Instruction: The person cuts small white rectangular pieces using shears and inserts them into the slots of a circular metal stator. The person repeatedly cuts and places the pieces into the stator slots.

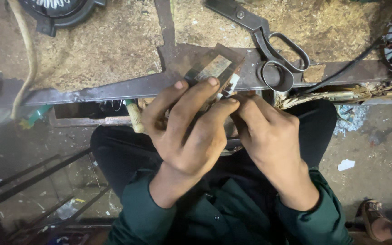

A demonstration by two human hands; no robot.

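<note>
Head view: left hand (184, 131) grips a small rectangular metal block (214, 68), right hand (262, 131) pinches its striped end, just below the large scissors (273, 50); steady, braced fingers seem best.

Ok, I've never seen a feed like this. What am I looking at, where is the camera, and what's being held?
One picture, from a camera worn on a person's head, looking down at their own lap. No machine: two bare hands. The left hand and right hand together grip a small flat block with a thin strip at its edge. Ahead lies a dusty workbench with big metal scissors, a black cable and a rope. A brush sticks out below the bench edge.
</note>
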